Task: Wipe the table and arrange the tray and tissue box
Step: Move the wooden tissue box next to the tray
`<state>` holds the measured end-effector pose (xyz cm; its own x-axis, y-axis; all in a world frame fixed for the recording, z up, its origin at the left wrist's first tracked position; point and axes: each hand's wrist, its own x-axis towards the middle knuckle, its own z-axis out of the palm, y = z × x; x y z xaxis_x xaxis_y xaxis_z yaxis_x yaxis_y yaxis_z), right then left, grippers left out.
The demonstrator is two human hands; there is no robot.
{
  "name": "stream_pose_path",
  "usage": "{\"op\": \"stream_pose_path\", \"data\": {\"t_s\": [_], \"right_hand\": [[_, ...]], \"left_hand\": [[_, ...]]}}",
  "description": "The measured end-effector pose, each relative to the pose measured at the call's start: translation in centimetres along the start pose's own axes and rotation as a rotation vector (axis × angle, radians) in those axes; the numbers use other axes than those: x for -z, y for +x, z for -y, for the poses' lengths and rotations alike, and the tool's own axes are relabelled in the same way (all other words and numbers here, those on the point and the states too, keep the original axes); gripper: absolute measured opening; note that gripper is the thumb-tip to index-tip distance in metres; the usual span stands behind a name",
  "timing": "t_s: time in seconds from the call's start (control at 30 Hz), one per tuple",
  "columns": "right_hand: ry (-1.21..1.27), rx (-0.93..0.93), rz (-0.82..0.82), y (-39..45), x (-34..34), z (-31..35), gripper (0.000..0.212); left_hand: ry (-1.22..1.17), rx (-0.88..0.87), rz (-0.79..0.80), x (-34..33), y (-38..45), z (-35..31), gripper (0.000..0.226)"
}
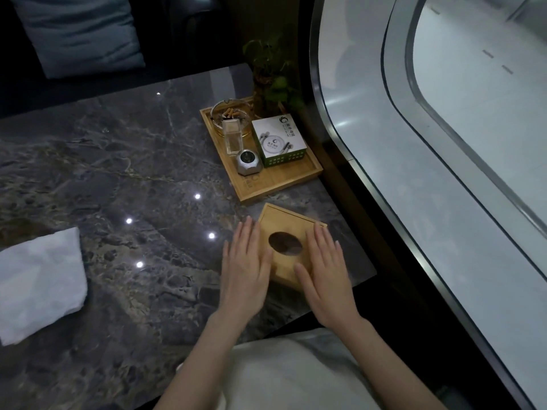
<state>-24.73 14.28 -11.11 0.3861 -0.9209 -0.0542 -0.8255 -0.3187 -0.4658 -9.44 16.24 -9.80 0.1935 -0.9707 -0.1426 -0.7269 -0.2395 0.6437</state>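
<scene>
A square wooden tissue box (284, 223) with an oval hole in its lid sits near the right edge of the dark marble table (118, 161). My left hand (247, 264) lies flat against the box's left side, fingers straight. My right hand (325, 270) rests flat on the lid's right part, fingers apart. Just beyond the box lies a wooden tray (284, 179) holding a glass ashtray (229, 115) with cigarette butts, a clear plastic holder (233, 139), a silver faceted gadget (249, 162) and a white-and-green carton (279, 140). A white cloth (40, 279) lies flat at the table's left.
A potted green plant (273, 75) stands behind the tray at the table's far right corner. A curved metal-framed glass wall (393, 173) runs close along the table's right edge. A grey-blue cushion (80, 31) sits on a dark seat beyond the table.
</scene>
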Motion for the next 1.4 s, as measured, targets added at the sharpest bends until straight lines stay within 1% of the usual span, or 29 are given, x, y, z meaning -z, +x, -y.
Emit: {"op": "stream_pose_path", "data": {"t_s": [0.03, 0.1, 0.23, 0.3, 0.5, 0.63, 0.87, 1.0, 1.17, 1.27, 1.4], "right_hand": [[-0.012, 0.004, 0.004, -0.6, -0.4, -0.2, 0.063], [-0.005, 0.007, 0.007, -1.2, -1.1, -0.6, 0.063], [0.01, 0.02, 0.042, -1.3, -1.7, -0.9, 0.064], [-0.036, 0.014, 0.017, -1.2, -1.9, -1.0, 0.064], [-0.151, -0.026, -0.051, -0.3, -2.2, -0.7, 0.062], [-0.133, -0.06, -0.082, 0.5, -2.4, -0.7, 0.063], [-0.162, -0.146, -0.127, 2.4, -2.4, -0.8, 0.064], [-0.234, -0.215, -0.161, 3.4, -2.3, -0.5, 0.064], [-0.226, -0.243, -0.16, 4.5, -2.2, -0.7, 0.069], [-0.226, -0.257, -0.158, 5.0, -2.1, -0.7, 0.072], [-0.222, -0.292, -0.162, 5.5, -2.0, -0.4, 0.071]], "left_hand": [[0.092, -0.012, 0.001, -0.7, -0.3, 0.3, 0.059], [0.177, -0.004, -0.003, -1.7, -0.8, 0.5, 0.063], [0.218, -0.015, -0.017, -2.7, -1.1, 1.0, 0.069], [0.233, -0.02, -0.019, -2.8, -1.0, 1.1, 0.071], [0.256, -0.073, -0.005, -2.2, 0.8, 0.9, 0.07], [0.245, -0.121, 0.02, -1.8, 2.5, 0.7, 0.059], [0.279, -0.204, 0.055, -1.5, 6.3, 0.0, 0.06], [0.277, -0.192, 0.064, -1.6, 8.1, -0.5, 0.058], [0.273, -0.167, 0.063, -2.0, 9.6, -1.2, 0.051], [0.262, -0.198, 0.075, -2.1, 10.6, -1.3, 0.052], [0.271, -0.225, 0.097, -2.2, 12.0, -1.6, 0.052]]}}
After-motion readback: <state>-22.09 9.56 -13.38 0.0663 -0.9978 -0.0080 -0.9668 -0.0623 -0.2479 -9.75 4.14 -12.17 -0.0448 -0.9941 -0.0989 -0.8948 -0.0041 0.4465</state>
